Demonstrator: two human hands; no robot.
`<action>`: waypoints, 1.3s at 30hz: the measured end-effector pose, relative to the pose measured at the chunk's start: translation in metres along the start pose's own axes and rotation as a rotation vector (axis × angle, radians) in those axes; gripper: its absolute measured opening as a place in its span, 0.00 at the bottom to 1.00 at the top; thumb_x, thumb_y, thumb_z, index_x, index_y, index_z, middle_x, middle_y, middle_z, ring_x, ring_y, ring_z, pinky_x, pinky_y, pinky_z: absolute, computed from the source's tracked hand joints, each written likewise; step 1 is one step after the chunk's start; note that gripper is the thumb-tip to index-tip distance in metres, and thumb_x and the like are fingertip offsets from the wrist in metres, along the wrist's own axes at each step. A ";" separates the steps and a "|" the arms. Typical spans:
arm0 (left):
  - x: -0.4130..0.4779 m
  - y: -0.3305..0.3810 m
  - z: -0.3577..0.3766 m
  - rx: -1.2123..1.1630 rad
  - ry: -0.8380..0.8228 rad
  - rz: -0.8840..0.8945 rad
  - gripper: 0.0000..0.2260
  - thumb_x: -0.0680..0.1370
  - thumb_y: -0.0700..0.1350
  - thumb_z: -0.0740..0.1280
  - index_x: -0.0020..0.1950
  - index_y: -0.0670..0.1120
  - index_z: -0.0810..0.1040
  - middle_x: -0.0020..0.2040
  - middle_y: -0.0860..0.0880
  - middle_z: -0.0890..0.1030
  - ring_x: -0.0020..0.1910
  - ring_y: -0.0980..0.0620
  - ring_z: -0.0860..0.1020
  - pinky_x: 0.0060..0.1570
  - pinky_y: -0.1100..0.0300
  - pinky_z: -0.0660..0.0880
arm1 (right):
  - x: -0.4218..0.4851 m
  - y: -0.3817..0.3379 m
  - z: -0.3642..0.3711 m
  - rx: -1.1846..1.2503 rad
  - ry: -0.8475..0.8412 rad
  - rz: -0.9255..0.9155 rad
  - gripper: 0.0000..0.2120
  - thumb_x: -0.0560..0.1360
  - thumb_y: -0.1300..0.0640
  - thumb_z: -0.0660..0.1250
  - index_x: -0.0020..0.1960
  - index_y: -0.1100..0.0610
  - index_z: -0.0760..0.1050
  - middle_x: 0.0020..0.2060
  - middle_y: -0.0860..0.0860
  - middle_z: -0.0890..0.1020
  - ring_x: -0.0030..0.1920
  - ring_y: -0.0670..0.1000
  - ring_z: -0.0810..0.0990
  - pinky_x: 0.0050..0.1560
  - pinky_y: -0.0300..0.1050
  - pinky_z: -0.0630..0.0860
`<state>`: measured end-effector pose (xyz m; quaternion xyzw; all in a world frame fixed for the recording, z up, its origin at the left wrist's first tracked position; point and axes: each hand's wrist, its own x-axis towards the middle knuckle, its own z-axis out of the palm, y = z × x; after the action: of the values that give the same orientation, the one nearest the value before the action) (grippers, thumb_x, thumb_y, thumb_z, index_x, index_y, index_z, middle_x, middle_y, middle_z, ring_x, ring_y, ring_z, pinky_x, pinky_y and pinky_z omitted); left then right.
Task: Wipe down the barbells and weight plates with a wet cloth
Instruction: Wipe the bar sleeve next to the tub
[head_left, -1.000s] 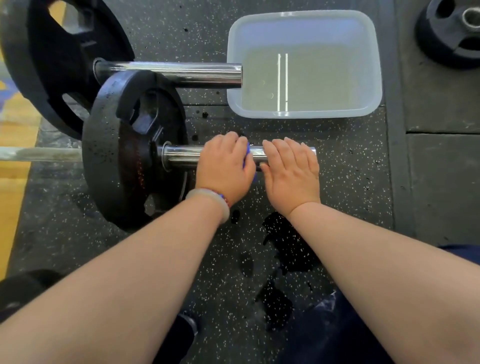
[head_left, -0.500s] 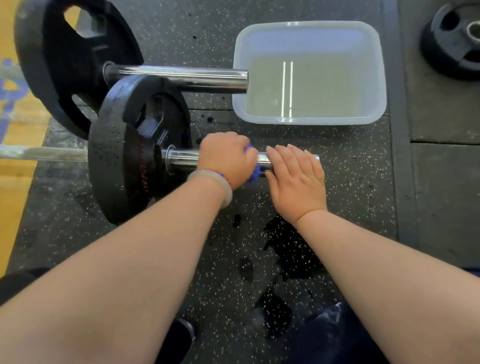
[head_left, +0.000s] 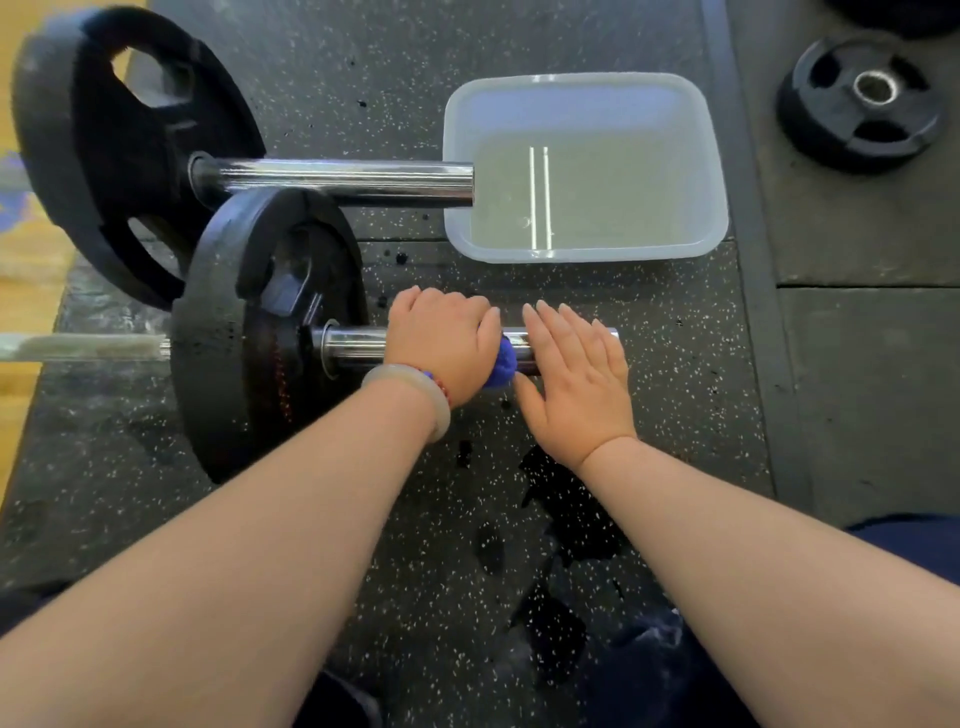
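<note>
Blue cloth (head_left: 503, 364): wrapped on the near barbell sleeve (head_left: 356, 347), just outboard of the weight plate (head_left: 260, 332). My left hand (head_left: 441, 348) is closed over it, gripping to wipe. My right hand (head_left: 576, 379): flat, fingers extended, holding nothing, pressed on the sleeve end, I judge to stop rolling. Water tub (head_left: 587, 254): beyond, near for rewetting.

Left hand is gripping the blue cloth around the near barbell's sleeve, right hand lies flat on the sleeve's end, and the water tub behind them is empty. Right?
Not quite: the tub is not empty. The head view shows water in it, with light reflecting off the surface. The rest holds: the left hand grips the blue cloth around the near barbell's sleeve, and the right hand lies flat on its end.
</note>
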<state>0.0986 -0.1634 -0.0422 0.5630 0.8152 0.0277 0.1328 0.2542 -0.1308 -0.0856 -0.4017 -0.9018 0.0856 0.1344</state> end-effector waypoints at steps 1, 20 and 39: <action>-0.004 -0.005 -0.003 -0.025 0.001 -0.016 0.14 0.79 0.47 0.53 0.62 0.51 0.72 0.57 0.51 0.78 0.54 0.46 0.70 0.58 0.49 0.61 | 0.001 -0.009 -0.002 0.026 -0.006 0.035 0.28 0.74 0.46 0.55 0.73 0.54 0.64 0.71 0.55 0.69 0.71 0.54 0.63 0.72 0.50 0.44; -0.022 -0.044 0.019 -0.051 0.226 -0.023 0.08 0.77 0.46 0.53 0.39 0.51 0.65 0.36 0.54 0.68 0.39 0.50 0.69 0.44 0.54 0.61 | 0.041 -0.074 -0.008 0.268 -0.060 -0.015 0.18 0.74 0.52 0.55 0.55 0.58 0.79 0.45 0.54 0.78 0.42 0.57 0.75 0.45 0.50 0.73; -0.031 -0.043 0.029 -0.024 0.330 -0.028 0.14 0.79 0.47 0.51 0.38 0.49 0.71 0.34 0.54 0.70 0.36 0.50 0.66 0.44 0.55 0.58 | 0.039 -0.021 -0.015 -0.013 0.017 0.322 0.14 0.78 0.54 0.55 0.53 0.56 0.79 0.44 0.52 0.81 0.46 0.56 0.78 0.45 0.47 0.67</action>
<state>0.0773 -0.2106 -0.0728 0.5378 0.8333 0.1277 0.0041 0.2191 -0.1148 -0.0587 -0.5427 -0.8251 0.0967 0.1237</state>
